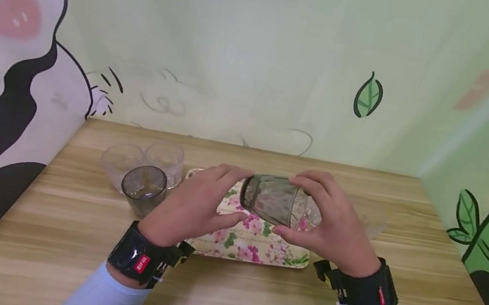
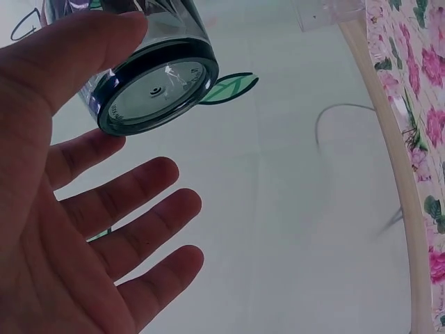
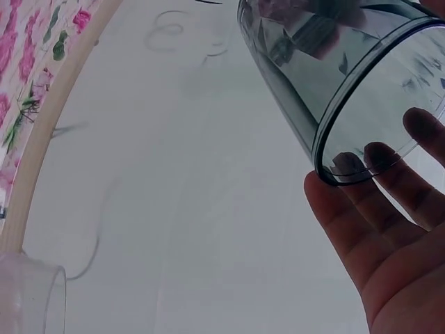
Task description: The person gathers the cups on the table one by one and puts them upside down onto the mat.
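A smoky grey drinking glass [image 1: 268, 198] lies sideways in the air above the flowered tray [image 1: 232, 248], held between both hands. My left hand [image 1: 196, 201] pinches its base end; in the left wrist view the thumb and index finger take the thick base [image 2: 156, 90] while the other fingers stay spread apart from it. On the opposite end, my right hand [image 1: 335, 223] grips the glass by its open rim [image 3: 330, 132], with several fingertips at the rim in the right wrist view. The right thumb is mostly hidden there.
Left of the tray, a second smoky glass [image 1: 143, 189] stands in front of two clear glasses [image 1: 120, 160]. Behind my right hand are clear, glass-like objects [image 1: 372, 218], partly hidden. A printed cloth wall [image 1: 259, 68] rises behind the wooden table [image 1: 237, 304].
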`<action>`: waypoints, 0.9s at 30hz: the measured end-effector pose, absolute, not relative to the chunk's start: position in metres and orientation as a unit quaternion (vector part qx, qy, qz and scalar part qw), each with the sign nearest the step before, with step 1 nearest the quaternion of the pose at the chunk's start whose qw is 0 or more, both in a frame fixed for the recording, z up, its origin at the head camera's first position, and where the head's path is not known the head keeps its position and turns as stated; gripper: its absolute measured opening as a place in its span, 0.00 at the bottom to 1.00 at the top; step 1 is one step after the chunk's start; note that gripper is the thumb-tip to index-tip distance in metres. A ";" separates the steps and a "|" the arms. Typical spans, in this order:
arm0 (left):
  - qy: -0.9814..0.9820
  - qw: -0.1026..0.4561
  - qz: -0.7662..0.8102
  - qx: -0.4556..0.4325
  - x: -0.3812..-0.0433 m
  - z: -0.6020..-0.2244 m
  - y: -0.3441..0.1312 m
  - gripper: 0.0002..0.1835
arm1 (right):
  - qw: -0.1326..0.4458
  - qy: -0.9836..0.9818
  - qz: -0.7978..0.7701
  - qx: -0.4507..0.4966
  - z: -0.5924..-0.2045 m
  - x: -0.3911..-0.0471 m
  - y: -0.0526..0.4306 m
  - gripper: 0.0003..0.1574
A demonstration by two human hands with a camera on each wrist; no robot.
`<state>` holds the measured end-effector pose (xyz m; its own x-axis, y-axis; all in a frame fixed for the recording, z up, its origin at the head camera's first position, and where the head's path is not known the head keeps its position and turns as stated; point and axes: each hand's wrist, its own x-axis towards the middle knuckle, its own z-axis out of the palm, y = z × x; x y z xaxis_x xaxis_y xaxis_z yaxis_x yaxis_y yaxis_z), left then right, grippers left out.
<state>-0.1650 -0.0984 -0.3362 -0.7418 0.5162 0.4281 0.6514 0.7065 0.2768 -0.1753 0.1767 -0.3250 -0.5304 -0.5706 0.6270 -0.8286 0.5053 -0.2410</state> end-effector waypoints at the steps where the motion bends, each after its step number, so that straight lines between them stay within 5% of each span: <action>1: -0.909 0.164 -0.209 -0.322 -0.165 -0.336 -0.098 0.39 | 0.244 -0.831 0.268 0.422 -0.325 -0.175 0.177 0.51; 27: -0.887 0.152 -0.244 -0.360 -0.158 -0.330 -0.096 0.44 | 0.277 -0.779 0.311 0.468 -0.330 -0.172 0.167 0.47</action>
<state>-0.1582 -0.0957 -0.3303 -0.6939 0.5657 0.4455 0.7139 0.6214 0.3228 -0.1722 0.1671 -0.3298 -0.4074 -0.5575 0.7234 -0.9023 0.3678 -0.2247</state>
